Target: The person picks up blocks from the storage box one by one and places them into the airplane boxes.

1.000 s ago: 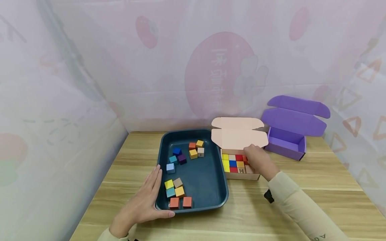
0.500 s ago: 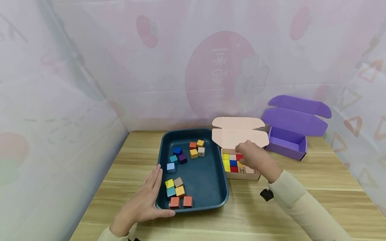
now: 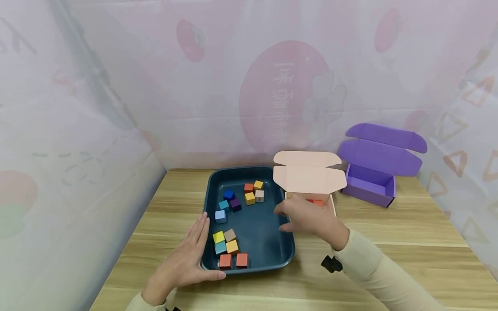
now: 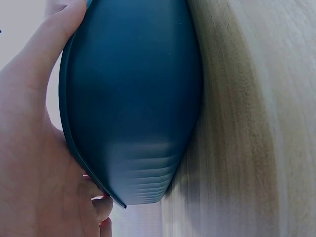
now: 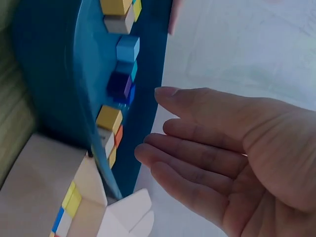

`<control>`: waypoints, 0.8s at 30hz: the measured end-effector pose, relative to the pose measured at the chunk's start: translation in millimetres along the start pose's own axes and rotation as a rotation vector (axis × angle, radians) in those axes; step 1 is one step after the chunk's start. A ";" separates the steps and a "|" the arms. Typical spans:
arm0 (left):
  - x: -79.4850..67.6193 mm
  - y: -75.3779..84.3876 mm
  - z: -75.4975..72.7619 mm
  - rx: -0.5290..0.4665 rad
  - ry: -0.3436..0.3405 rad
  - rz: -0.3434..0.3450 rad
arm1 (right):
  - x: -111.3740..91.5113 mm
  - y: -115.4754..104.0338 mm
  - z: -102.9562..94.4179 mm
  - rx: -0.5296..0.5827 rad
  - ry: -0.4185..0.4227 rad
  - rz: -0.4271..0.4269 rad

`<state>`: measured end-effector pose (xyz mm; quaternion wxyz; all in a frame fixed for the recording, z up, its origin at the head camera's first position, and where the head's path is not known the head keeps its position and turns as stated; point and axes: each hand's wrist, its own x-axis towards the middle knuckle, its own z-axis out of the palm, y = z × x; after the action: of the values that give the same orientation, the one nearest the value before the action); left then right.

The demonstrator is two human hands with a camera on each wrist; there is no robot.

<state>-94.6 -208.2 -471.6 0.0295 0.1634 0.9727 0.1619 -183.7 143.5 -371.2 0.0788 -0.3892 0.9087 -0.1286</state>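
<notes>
My left hand [image 3: 186, 255] rests on the near left corner of the dark blue tray [image 3: 268, 242], fingers straight along its left rim and thumb along the front rim. In the left wrist view the tray's outer wall [image 4: 133, 89] fills the middle beside the hand. My right hand [image 3: 307, 216] hovers over the tray's right rim and the pale pink box [image 3: 311, 179], with nothing between its fingers. The right wrist view shows its fingers and thumb [image 5: 197, 106] apart. Red cubes [image 3: 317, 202] show inside the pink box; my hand hides most of the others.
Inside the tray lie several wooden cubes: a purple cube [image 3: 235, 204], a light blue cube [image 3: 220, 216], a yellow cube [image 3: 218, 236] and two red ones [image 3: 242, 260] among them. A purple box [image 3: 369, 194] with a raised lid stands at the back right, near the cloth wall [image 3: 218, 129].
My right hand has left the right side of the pink box and moved left and nearer, to the tray's right rim. My left hand and the cubes in the tray stay put.
</notes>
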 end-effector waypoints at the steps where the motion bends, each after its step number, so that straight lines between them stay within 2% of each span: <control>1: 0.0 -0.2 0.1 0.000 0.000 0.000 | 2.1 -3.4 1.1 0.011 -0.013 -0.002; 5: -0.2 -0.5 0.5 -0.004 0.000 0.000 | 10.3 -15.2 5.6 0.079 -0.056 0.005; 14: 0.3 -0.9 1.3 -0.013 -0.006 -0.002 | 26.1 -36.5 22.8 0.113 -0.111 -0.025; 24: 0.4 -0.1 -1.3 -0.011 -0.009 0.006 | 37.9 -55.8 59.3 0.153 -0.199 -0.081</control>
<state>-95.2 -208.6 -470.4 0.0342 0.1668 0.9712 0.1666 -156.9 68.7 -412.9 0.1929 -0.4292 0.8676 -0.1611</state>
